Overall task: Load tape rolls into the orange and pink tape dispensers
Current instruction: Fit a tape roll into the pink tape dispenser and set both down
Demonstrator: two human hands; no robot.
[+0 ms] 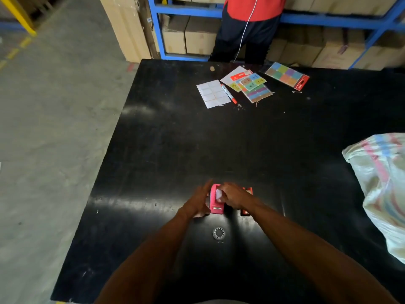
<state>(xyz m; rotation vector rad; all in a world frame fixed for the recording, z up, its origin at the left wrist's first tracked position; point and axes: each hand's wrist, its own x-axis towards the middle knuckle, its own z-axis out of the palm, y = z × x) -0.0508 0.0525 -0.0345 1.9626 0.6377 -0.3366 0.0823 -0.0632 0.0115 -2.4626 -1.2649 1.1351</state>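
Black glossy counter [219, 139] under me: my right hand [233, 197] presses a white tape roll [218, 194] into the pink plastic dispenser [215, 205], whose long axis points away; my left hand [198, 201], fingers extended, braces its side. Orange dispenser [246, 201] just right.

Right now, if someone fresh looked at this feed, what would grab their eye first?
Both hands meet at the pink dispenser near the table's front middle: the left hand flat against its side, the right hand on top. The orange dispenser peeks out just behind the right wrist, and a small ring lies closer to the person. Bright sticker sheets sit at the far edge.
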